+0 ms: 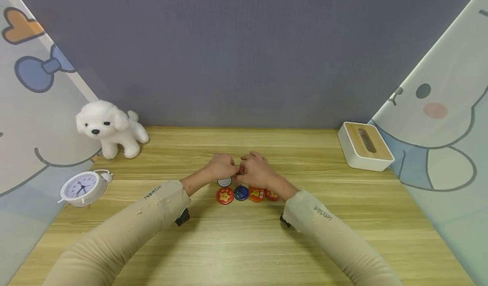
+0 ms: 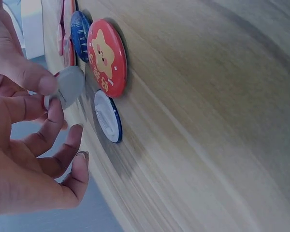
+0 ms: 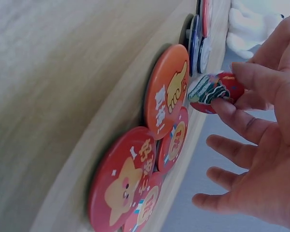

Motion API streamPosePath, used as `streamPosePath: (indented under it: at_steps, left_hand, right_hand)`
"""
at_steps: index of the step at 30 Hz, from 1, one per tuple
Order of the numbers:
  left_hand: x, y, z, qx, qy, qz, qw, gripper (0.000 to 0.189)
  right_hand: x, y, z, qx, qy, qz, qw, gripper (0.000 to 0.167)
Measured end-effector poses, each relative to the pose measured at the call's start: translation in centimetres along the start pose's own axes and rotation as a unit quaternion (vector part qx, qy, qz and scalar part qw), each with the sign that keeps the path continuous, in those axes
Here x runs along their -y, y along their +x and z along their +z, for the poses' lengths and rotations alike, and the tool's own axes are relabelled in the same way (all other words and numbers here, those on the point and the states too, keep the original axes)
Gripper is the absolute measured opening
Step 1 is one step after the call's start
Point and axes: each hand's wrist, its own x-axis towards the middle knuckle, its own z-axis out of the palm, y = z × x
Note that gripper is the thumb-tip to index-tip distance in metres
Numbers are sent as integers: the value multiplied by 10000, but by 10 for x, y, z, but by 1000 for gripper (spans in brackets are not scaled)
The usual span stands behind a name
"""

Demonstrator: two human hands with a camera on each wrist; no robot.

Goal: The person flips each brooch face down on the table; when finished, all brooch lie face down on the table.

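Both hands meet over a group of round pin badges on the wooden table. My left hand pinches the edge of a small badge, whose plain grey back shows in the left wrist view. Thumb and index finger of my right hand pinch the same badge; its red face carries a dark green and white striped pattern. Below the hands lie a red star badge, a blue badge, an orange badge and red badges. A badge with a whitish face lies nearest my left hand.
At the back left stands a white plush dog, with a white alarm clock in front of it. A white tissue box with a wooden lid sits at the back right. A grey panel rises behind the table.
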Motion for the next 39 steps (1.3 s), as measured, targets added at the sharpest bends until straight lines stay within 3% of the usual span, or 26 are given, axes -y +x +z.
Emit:
streamPosePath:
  at_steps: [4, 8, 17, 29, 34, 39]
  left_hand:
    - [-1, 0, 0, 25, -172, -102, 9998, 55]
    - [0, -1, 1, -134, -183, 47, 9997, 53]
    - [4, -2, 3, -521, 77, 341, 9980, 25]
    - [7, -2, 0, -689, 530, 1112, 9900, 16]
    - [9, -4, -1, -604, 648, 1252, 9882, 16]
    - [12, -3, -3, -504, 760, 1520, 9842, 11]
  right_hand:
    - [-1, -1, -1, -37, 98, 45, 9999, 16]
    - [-3, -1, -3, -183, 110, -21, 9998, 17]
    - [-11, 0, -7, -488, 39, 177, 9986, 38]
    - [-12, 0, -10, -150, 178, 191, 9995, 16]
    - [-11, 1, -13, -73, 200, -57, 9998, 29]
    - [-10, 4, -15, 146, 374, 124, 9991, 28]
